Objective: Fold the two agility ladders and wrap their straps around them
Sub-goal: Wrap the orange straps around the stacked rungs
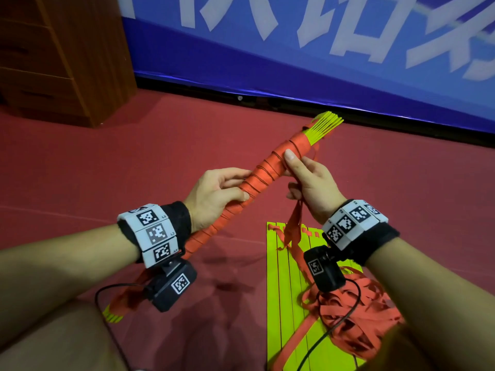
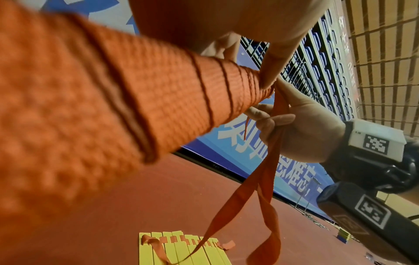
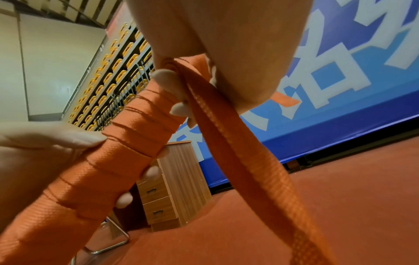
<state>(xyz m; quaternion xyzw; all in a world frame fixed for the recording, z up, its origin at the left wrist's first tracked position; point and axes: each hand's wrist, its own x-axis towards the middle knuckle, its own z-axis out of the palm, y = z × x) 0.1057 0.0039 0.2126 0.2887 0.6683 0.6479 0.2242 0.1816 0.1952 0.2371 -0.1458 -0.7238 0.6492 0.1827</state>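
Observation:
One folded ladder bundle (image 1: 257, 180) of yellow rungs, wound in orange strap, slants from lower left to upper right above the floor. My left hand (image 1: 214, 195) grips its middle, fingers curled round the wrapping (image 3: 127, 143). My right hand (image 1: 308, 178) holds the bundle near its upper end, thumb pressed on the wrap, and grips the loose strap (image 1: 293, 226) that hangs from it (image 2: 267, 161). The second ladder (image 1: 292, 285) lies flat on the floor below, yellow rungs side by side, with a loose heap of orange strap (image 1: 356, 317) on its right side.
A wooden drawer cabinet (image 1: 61, 57) stands at the back left. A blue banner wall (image 1: 294, 49) runs along the far edge of the red floor (image 1: 134, 162). Black camera cables hang from both wrists over the floor ladder.

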